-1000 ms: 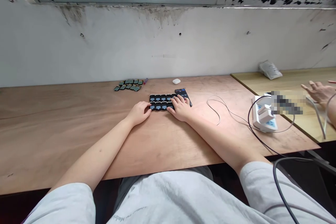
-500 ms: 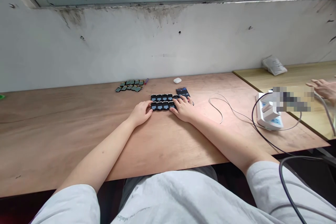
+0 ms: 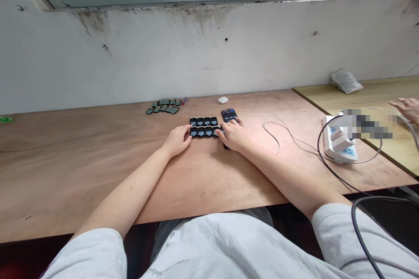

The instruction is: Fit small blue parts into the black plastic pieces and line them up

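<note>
Two rows of small black modules with blue-grey square faces lie side by side on the table: a back row [image 3: 204, 121] and a front row [image 3: 205, 131]. My left hand [image 3: 178, 140], fingers curled, has its thumb and fingertips on the end module at the front row's left. My right hand [image 3: 235, 135] is closed over the right end of the front row. Beneath its fingers the edge of a single black module [image 3: 226, 146] shows, mostly hidden. Just behind the right hand lies a phone [image 3: 228, 115] with a timer on its dark screen.
Several green-faced modules [image 3: 165, 105] lie at the back, beside a small screwdriver [image 3: 184, 100]. A white earphone case [image 3: 223, 100] is near the wall. To the right are a thin cable [image 3: 277, 130], a power strip [image 3: 340, 150], a plastic packet [image 3: 346, 81] and another person's hand [image 3: 407, 108].
My right hand has shifted slightly right, and the module at the back row's right end has left its place. A black module's edge now shows below that hand. The left hand stays put.
</note>
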Motion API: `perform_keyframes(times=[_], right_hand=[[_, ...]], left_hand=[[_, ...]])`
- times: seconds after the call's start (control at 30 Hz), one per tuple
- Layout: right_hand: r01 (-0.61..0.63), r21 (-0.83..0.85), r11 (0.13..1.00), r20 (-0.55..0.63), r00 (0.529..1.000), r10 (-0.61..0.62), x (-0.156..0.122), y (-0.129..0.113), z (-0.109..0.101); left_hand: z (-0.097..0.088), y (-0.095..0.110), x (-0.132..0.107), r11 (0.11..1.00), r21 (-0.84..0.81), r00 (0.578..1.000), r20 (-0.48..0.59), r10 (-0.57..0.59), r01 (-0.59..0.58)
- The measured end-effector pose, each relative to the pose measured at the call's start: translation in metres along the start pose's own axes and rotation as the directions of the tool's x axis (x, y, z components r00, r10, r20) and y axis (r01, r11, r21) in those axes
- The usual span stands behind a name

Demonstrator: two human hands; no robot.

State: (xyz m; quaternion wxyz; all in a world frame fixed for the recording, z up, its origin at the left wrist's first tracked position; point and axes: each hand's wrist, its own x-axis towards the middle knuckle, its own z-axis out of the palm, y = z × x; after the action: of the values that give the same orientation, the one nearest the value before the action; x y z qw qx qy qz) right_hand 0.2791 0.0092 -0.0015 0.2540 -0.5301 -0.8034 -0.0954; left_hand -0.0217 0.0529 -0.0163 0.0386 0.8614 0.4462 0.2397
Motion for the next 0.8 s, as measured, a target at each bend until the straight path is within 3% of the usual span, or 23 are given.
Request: perform_keyframes(times=[0.1, 0.2, 0.27, 0.33, 0.4, 0.53, 0.8], right_hand=[[0.091, 0.054, 0.994, -0.057, 0.995, -0.088, 0.001, 0.008, 0.004], [0.288, 0.166, 0.943, -0.061, 0.957, -0.282, 0.0, 0.014, 0.008], [0.422, 0.247, 0.872, -0.055, 0.905, -0.423, -0.001, 0.014, 0.009], [0.497, 0.316, 0.808, -0.05, 0.859, -0.509, -0.003, 0.011, 0.008], [0.498, 0.372, 0.783, -0.035, 0.851, -0.524, -0.005, 0.006, 0.008], [0.466, 0.458, 0.757, 0.047, 0.837, -0.544, -0.007, -0.003, 0.012], [0.488, 0.41, 0.771, 0.041, 0.834, -0.55, -0.007, -0.003, 0.019]], left_hand=[[0.001, 0.004, -0.001, 0.999, 0.044, 0.995, -0.095, 0.007, -0.003], [0.004, 0.017, -0.006, 0.991, 0.129, 0.98, -0.19, 0.058, -0.034], [0.006, 0.032, -0.012, 0.973, 0.155, 0.973, -0.128, 0.191, -0.17], [0.008, 0.049, -0.019, 0.936, 0.123, 0.943, 0.0, 0.332, -0.329], [0.008, 0.064, -0.025, 0.934, 0.085, 0.938, 0.036, 0.346, -0.348], [0.007, 0.077, -0.027, 0.971, 0.05, 0.972, 0.039, 0.231, -0.233], [0.004, 0.061, -0.022, 0.97, -0.075, 0.964, 0.114, 0.239, -0.231]])
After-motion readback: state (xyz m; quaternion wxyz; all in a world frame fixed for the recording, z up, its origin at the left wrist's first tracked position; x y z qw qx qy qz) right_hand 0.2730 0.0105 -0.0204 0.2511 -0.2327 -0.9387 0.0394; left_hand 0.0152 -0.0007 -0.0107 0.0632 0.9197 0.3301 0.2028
